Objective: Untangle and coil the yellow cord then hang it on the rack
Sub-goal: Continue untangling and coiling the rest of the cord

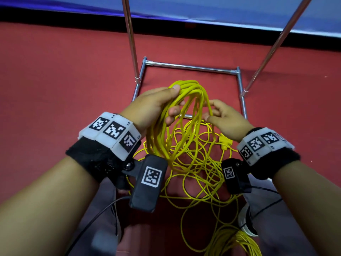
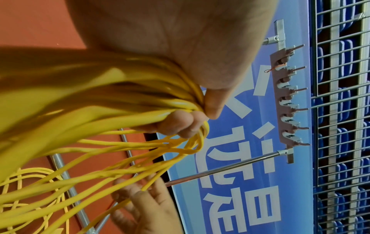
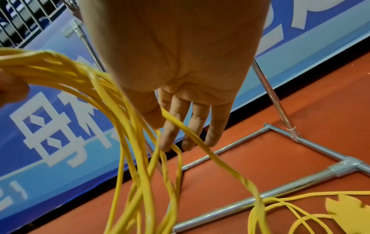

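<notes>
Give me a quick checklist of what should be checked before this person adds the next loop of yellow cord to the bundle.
1. Left hand has a firm grip on the coiled loops: ok, thumb and fingers wrap the bundle.
2. Right hand has the next strand: ok, the yellow cord runs between its thumb and fingers.
3. Remaining cord free of tangles: not ok, a loose tangle lies on the red floor.
4. Cord clear of the rack base: not ok, strands lie across the metal frame.
5. Hooks free for hanging: cannot tell fully; none shows yellow cord.
6. Cord plug clear: cannot tell.
</notes>
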`<action>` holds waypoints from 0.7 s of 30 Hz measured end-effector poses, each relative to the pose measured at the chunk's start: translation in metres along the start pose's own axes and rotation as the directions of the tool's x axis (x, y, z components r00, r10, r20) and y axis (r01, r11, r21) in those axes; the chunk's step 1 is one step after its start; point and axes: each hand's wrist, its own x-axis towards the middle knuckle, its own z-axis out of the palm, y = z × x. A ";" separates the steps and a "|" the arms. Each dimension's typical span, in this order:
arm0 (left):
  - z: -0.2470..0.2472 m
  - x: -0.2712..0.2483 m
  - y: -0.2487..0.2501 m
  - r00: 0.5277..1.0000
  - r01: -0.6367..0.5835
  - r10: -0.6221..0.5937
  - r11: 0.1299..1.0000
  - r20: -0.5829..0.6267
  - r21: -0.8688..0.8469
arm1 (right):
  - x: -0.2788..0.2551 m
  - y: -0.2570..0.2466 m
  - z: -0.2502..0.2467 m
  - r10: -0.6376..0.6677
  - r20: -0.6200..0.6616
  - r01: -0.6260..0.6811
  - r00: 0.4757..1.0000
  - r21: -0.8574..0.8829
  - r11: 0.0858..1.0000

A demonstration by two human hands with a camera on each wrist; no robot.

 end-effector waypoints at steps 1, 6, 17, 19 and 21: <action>-0.001 0.000 0.001 1.000 -0.003 0.003 1.000 -0.006 -0.012 | 0.001 0.006 0.002 0.021 -0.016 -0.021 1.000 -0.032 0.999; -0.004 -0.001 0.004 1.000 -0.001 0.000 0.999 -0.018 -0.053 | -0.002 0.025 0.007 0.129 -0.093 -0.138 0.987 -0.097 0.986; 0.006 -0.011 0.006 0.998 0.013 -0.003 0.990 0.070 -0.143 | 0.005 0.011 0.001 0.037 -0.332 -0.025 0.943 0.041 0.999; 0.006 -0.012 0.010 0.996 -0.014 0.027 0.986 0.081 -0.166 | 0.006 0.021 0.001 0.068 -0.311 -0.076 0.948 -0.012 0.997; 0.006 -0.013 0.013 0.994 -0.041 0.058 0.982 0.088 -0.184 | 0.005 0.030 0.003 0.108 -0.249 -0.133 0.962 -0.085 0.988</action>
